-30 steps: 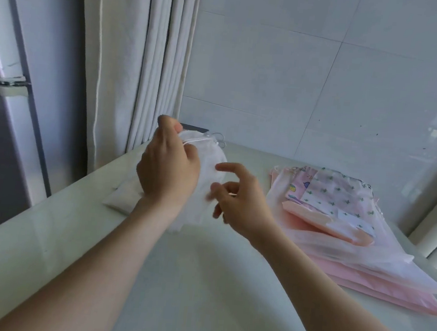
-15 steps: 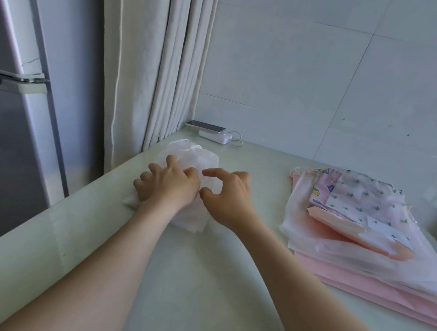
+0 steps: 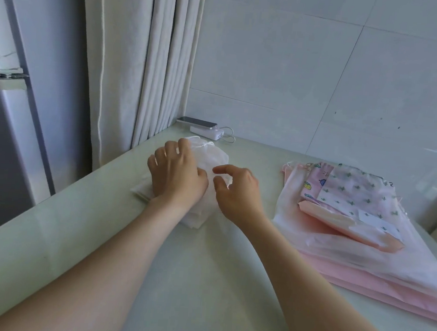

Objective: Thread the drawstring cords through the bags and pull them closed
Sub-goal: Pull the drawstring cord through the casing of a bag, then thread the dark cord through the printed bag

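Note:
A white translucent drawstring bag [image 3: 214, 157] lies on the pale table [image 3: 200, 283] near the curtain, on top of other flat white bags [image 3: 142, 194]. Its white cord [image 3: 201, 143] shows at the gathered far end. My left hand [image 3: 175, 173] rests flat on the bag, fingers spread. My right hand [image 3: 237, 191] hovers just right of it, index finger and thumb apart, nothing between them. A stack of pink and printed bags [image 3: 353, 218] lies to the right.
A phone [image 3: 196, 122] sits on a white power bank [image 3: 206, 132] with a cable at the table's far corner. A curtain [image 3: 141, 64] hangs at the left, a tiled wall [image 3: 313, 81] stands behind, and a grey fridge [image 3: 0, 117] is beyond the left table edge.
The bag held up a second ago now lies on the pile. My left hand has flattened on it, and my right hand has drawn slightly away with its fingers apart.

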Motion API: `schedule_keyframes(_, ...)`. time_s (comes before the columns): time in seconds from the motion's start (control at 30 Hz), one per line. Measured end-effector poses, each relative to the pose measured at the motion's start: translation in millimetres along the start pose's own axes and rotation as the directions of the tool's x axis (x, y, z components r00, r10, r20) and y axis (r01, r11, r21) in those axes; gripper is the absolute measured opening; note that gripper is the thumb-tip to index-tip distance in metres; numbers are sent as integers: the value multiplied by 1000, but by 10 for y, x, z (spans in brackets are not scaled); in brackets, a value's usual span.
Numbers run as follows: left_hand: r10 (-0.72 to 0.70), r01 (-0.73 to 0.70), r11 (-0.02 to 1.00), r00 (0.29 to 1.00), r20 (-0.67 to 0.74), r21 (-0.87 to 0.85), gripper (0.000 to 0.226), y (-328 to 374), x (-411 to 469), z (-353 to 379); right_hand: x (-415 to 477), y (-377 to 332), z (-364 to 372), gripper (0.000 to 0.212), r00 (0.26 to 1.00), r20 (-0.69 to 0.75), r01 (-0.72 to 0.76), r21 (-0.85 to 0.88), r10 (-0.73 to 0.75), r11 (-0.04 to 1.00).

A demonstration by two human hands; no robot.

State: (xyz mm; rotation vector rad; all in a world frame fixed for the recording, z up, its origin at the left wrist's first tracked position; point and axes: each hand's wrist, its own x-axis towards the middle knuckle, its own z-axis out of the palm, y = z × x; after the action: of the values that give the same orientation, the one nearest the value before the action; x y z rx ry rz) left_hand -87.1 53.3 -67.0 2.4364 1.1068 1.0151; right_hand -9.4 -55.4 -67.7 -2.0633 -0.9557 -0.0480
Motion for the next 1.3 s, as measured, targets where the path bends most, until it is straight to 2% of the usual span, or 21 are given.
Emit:
schedule_keyframes(0.13,207,-226,972,955,-214,-67,49,66,-111,20,1,-48,-151,40,997,-77,12,-62,-17,998)
schedule_keyframes(0.2,276,-310,945,929,-247,-109,38,145,-179,9,-9,-67,-288,45,997,-79,-20,-96,13,995)
schedule_keyframes(0.3,315,-340,910,939,-140,-238,22,345,-275,-33,-49,1,-540,45,996,-69,-62,-190,50,980)
schedule_keyframes(0.4,384,-360,903,921,63,-236,16,570,-309,-53,-117,160,-790,44,991,-115,-101,-291,70,952)
schedule_keyframes(0.5,481,-441,873,849,217,-211,16,863,-334,-33,-145,360,-1116,44,974,-215,-140,-304,76,942)
schedule_keyframes(0.6,529,-460,846,790,310,-271,21,1068,-380,51,-104,557,-1399,50,946,-313,-204,-373,84,905)
schedule_keyframes(0.67,554,-452,827,754,352,-334,27,1222,-417,172,-78,756,-1538,44,938,-319,-284,-476,137,832)
schedule_keyframes(0.73,557,-415,823,725,405,-387,36,1328,-451,314,-62,961,-1560,33,937,-278,-331,-505,213,797)
schedule_keyframes(0.77,564,-408,818,706,428,-406,41,1380,-472,414,-48,1078,-1553,34,935,-245,-346,-489,255,801)
schedule_keyframes(0.87,612,-456,790,609,504,-408,60,1413,-526,657,16,1299,-1495,59,913,-144,-407,-382,381,830)
schedule_keyframes(0.93,616,-507,781,530,583,-364,77,1400,-584,773,59,1394,-1469,60,912,-116,-408,-369,395,835)
schedule_keyframes(0.97,606,-518,784,518,604,-343,81,1383,-609,793,57,1407,-1458,56,915,-112,-400,-383,388,833)
schedule_keyframes(1.07,594,-516,792,527,607,-327,83,1372,-634,836,38,1422,-1458,39,925,-166,-379,-489,342,786)
schedule_keyframes(1.13,583,-495,801,520,624,-336,83,1367,-629,820,16,1401,-1474,35,922,-236,-388,-521,308,760)
schedule_keyframes(1.2,565,-462,816,515,645,-347,79,1380,-632,770,11,1381,-1505,35,909,-296,-411,-509,295,756)
schedule_keyframes(1.3,570,-445,818,534,624,-366,72,1392,-641,740,14,1366,-1508,16,891,-348,-433,-450,293,781)
